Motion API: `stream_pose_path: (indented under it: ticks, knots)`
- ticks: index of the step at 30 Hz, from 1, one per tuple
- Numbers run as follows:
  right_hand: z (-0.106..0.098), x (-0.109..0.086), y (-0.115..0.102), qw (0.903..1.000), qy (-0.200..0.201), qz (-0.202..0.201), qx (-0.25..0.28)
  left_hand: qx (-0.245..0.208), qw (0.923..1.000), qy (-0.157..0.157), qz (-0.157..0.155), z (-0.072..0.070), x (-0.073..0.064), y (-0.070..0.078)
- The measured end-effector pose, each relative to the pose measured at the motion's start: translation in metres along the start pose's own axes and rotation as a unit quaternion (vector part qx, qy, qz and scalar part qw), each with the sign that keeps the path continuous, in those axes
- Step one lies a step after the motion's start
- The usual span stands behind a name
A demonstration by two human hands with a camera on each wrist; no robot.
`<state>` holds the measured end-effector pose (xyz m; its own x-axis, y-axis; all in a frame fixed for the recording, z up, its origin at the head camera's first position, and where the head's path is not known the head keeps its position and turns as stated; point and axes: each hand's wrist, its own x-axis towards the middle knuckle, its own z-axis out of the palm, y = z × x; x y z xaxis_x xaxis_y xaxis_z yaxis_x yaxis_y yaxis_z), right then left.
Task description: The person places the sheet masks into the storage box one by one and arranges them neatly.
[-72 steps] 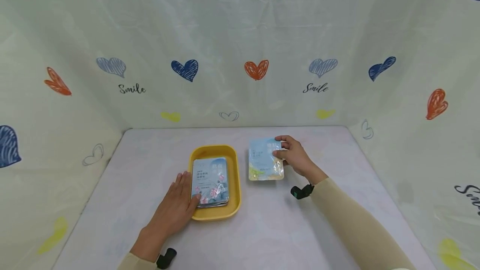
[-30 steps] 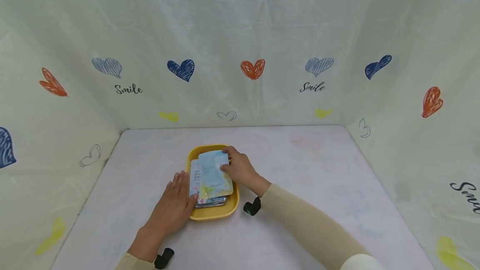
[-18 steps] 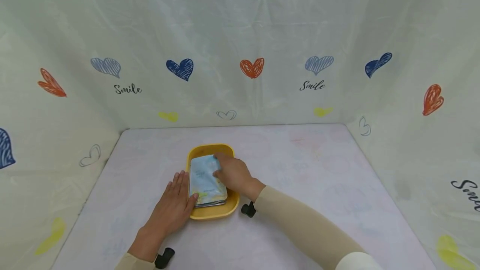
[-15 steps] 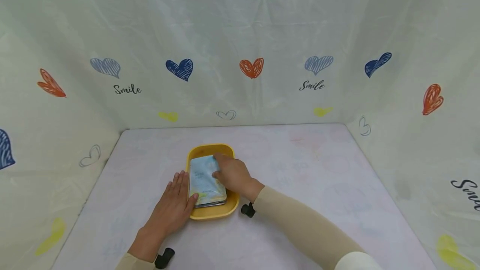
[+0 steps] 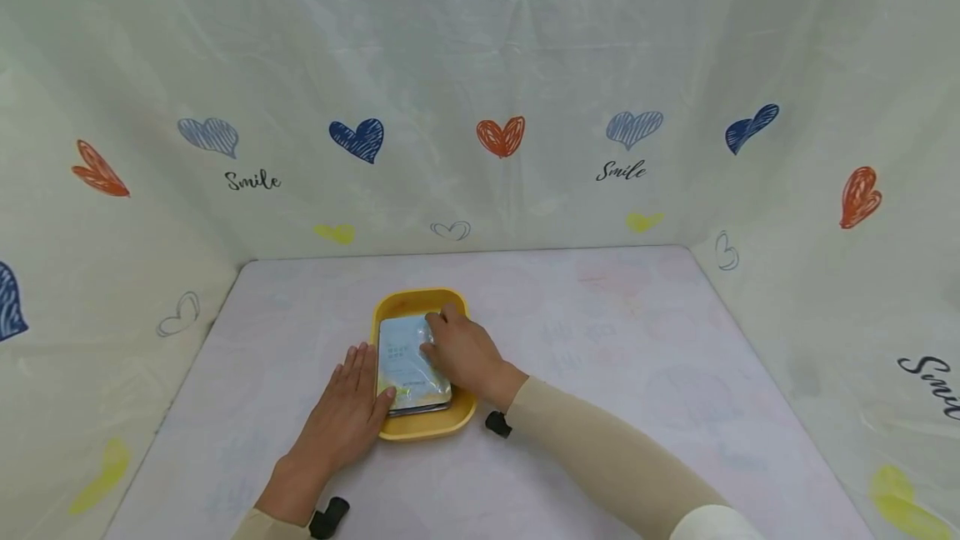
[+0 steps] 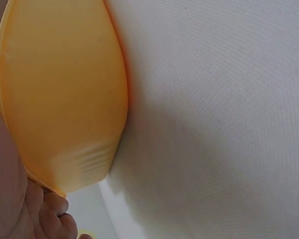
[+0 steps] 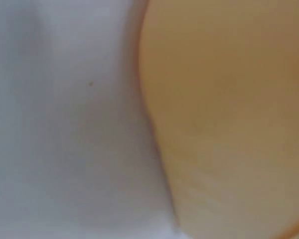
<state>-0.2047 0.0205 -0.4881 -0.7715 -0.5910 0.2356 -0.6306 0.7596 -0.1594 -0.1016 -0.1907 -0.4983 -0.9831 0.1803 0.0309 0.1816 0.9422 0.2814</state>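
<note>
A yellow tray (image 5: 425, 425) holds a stack of flat sachets. On top lies a light blue sachet (image 5: 401, 361) with a yellowish lower edge; it covers the ones below, whose edges show at the near end. My right hand (image 5: 468, 361) reaches over the tray's right rim and pinches the top sachet near its upper right edge, thumb on its face, some fingers hidden. My left hand (image 5: 348, 402) lies along the left side of the tray, fingers straight, thumb at the stack's lower left corner. In the left wrist view, that hand's fingers (image 6: 55, 219) are against the rim.
The tray stands on a white tabletop (image 5: 600, 340). Behind and at both sides hangs a pale sheet (image 5: 562, 48) printed with hearts and "Smile". A small black device (image 5: 330, 517) sits at the left wrist, another black device (image 5: 498, 423) at the right.
My right hand has carried the light blue sachet from the table on the right leftward into the tray, onto the flower-printed sachet. It now lies squared on the stack. The left hand has stayed put.
</note>
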Motion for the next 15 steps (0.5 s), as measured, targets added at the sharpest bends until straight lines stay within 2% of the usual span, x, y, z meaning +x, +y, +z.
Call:
stream_pose_path:
  ticks: [6,10,12,15]
  knots:
    - [0.0,-0.011,0.021,0.9948,0.096,-0.034,-0.003,-0.007,0.9999,-0.009,-0.006,0.003,0.003,0.003]
    - [-0.001,-0.018,0.045,0.9907,0.134,-0.022,-0.002,-0.004,0.9999,-0.006,-0.01,0.003,0.004,0.005]
    - [-0.001,-0.024,0.06,0.9912,0.132,0.004,-0.017,-0.002,0.9999,-0.006,-0.01,0.003,0.004,0.006]
    - [-0.003,-0.034,0.08,0.9928,0.094,0.06,-0.043,-0.015,0.9997,-0.015,-0.016,0.0,0.004,0.004]
